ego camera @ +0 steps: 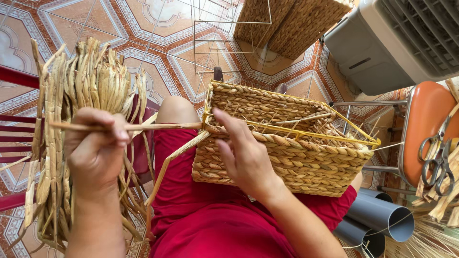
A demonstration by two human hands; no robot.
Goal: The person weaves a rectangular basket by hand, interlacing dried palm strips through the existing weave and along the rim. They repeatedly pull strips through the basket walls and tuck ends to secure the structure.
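Weaving at lap level, a person in red clothing steadies a rectangular woven basket (287,153) at the centre of the frame, its yellow wire rim (356,129) showing along the unfinished top edge. The right hand (241,153) lies against the basket's near left corner, fingers (224,119) spread and pressed to the plaited wall just under the rim, not closed around anything. The left hand (95,150), at the left of the frame, is closed in a fist on a dried fibre strand (162,126) that runs level from the fist to the basket's left corner, where it meets the weave beside the right hand. A second loose strand (174,155) slants down from that same corner toward the lower left.

Behind the left hand, a thick bundle of dried straw-coloured fibre (91,81) rests across a red slatted chair (19,79) at the left edge. At the top centre, a bare wire frame (229,28) stands on the patterned tile floor (158,24) beside a finished woven basket (287,24). A grey fan unit (397,43) fills the upper right. Below it, scissors (437,153) lie on an orange-seated chair (425,114) at the right edge, and grey plastic pipes (382,215) sit at the lower right.
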